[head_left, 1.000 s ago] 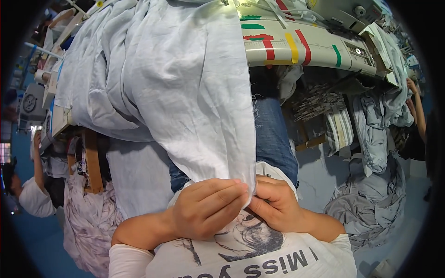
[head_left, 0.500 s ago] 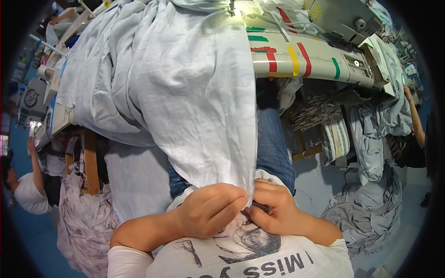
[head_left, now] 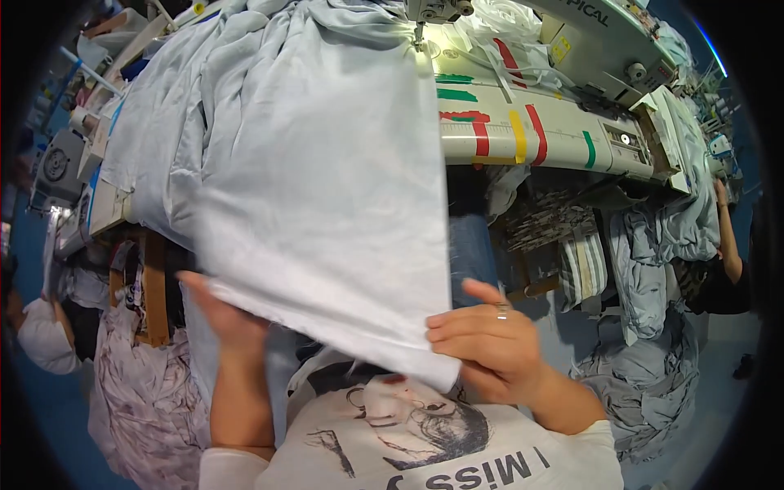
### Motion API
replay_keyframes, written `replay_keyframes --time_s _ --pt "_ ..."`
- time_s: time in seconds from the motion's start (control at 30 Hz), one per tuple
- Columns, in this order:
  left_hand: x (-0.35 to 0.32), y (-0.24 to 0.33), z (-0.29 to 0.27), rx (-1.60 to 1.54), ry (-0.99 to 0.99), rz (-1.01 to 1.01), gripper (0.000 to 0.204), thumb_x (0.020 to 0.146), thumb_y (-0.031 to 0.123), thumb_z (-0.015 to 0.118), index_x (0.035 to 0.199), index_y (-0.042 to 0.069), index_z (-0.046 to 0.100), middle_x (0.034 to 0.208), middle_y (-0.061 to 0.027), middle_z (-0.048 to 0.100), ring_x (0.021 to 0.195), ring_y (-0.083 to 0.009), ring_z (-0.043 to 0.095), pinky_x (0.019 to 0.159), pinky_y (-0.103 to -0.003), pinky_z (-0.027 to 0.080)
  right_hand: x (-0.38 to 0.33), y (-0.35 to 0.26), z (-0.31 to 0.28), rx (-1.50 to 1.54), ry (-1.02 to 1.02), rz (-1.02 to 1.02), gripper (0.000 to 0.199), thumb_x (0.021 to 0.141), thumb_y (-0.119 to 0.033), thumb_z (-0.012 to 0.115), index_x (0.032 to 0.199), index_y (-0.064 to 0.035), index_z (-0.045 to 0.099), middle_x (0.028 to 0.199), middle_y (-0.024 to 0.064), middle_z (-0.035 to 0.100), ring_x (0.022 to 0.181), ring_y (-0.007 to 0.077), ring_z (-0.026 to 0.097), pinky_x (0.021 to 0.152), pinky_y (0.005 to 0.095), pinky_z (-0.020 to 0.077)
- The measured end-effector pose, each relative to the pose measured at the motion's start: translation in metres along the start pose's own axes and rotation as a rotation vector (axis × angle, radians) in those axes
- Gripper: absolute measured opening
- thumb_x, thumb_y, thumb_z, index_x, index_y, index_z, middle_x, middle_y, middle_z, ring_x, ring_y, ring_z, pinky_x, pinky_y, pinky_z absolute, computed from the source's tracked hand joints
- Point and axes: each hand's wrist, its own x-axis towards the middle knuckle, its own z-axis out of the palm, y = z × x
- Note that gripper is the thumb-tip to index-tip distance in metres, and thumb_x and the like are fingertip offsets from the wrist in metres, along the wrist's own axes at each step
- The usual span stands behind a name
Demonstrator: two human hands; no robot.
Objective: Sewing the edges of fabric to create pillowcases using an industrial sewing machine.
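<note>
A large piece of pale grey-white cloth point(head_left: 327, 180) hangs from the sewing machine table toward my lap, its near edge drawn out in a slant. At the lower right corner my right hand point(head_left: 490, 343) is closed on the cloth, fingers on top and a ring on one finger. My left hand point(head_left: 233, 318), blurred by motion, is at the left end of that edge. Its visible finger is stretched out; the cloth covers the others. Beneath the lit needle area of the sewing machine point(head_left: 419, 41), the cloth's right edge runs along the machine bed.
The white machine bed point(head_left: 563, 147) carries coloured tape strips. Heaped cloth lies at left point(head_left: 143, 392) and right, the grey heap point(head_left: 645, 384) beside hanging garments. A striped bundle point(head_left: 584, 261) sits below the table. Other people's arms show at both sides.
My hands, earlier together at the cloth's corner, have parted. The left has moved left and away from me; the right stays at the corner. The cloth's near end has spread wide.
</note>
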Motion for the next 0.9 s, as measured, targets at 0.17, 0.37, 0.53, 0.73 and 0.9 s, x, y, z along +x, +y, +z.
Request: replay_keyframes --time_s 0.17,0.37,0.53,0.73,0.9 --pt "-0.007 0.019 -0.157 0.22 1.007 0.08 0.063 0.091 0.042 0.06 0.137 0.003 0.044 0.139 -0.0111 0.047 0.122 -0.0287 0.048 0.103 -0.037 0.036 -0.027 0.065 0.054 0.2 0.036 0.333 0.02 0.076 0.003 0.062 0.093 -0.0042 0.071 0.097 0.0103 0.072 0.098 0.0249 0.068 0.105 0.0475 0.0351" --pt "-0.005 0.058 -0.11 1.497 0.726 0.478 0.051 0.086 0.019 0.068 0.131 0.0 0.05 0.137 -0.0157 0.047 0.127 -0.0272 0.045 0.105 -0.038 0.034 -0.025 0.048 0.021 0.483 -0.068 0.48 0.013 0.082 -0.001 0.063 0.093 -0.0008 0.071 0.098 0.0107 0.072 0.103 0.0256 0.067 0.103 0.0449 0.0366" --pt "0.151 0.015 0.044 1.974 0.482 0.852 0.041 0.084 0.013 0.065 0.123 0.006 0.054 0.124 -0.0169 0.057 0.112 -0.0327 0.055 0.094 -0.041 0.043 -0.031 0.057 0.011 0.584 -0.038 0.599 0.013 0.083 -0.001 0.063 0.093 0.0006 0.071 0.099 0.0129 0.071 0.105 0.0265 0.066 0.102 0.0431 0.0382" --pt "0.243 0.022 0.042 1.834 0.235 0.563 0.025 0.085 0.01 0.062 0.109 0.012 0.056 0.08 -0.0168 0.064 0.072 -0.0404 0.061 0.063 -0.049 0.045 -0.021 0.077 0.007 0.667 -0.022 0.618 0.018 0.081 0.007 0.058 0.097 0.0058 0.067 0.103 0.0166 0.069 0.108 0.0295 0.064 0.099 0.0412 0.0439" --pt "0.285 0.021 0.048 1.809 0.163 0.575 0.025 0.084 0.004 0.06 0.108 0.01 0.056 0.082 -0.0173 0.064 0.075 -0.0399 0.061 0.063 -0.048 0.045 -0.002 0.102 0.001 0.699 -0.033 0.591 0.029 0.077 0.012 0.051 0.101 0.0044 0.065 0.106 0.0146 0.068 0.112 0.0302 0.062 0.102 0.0441 0.042"
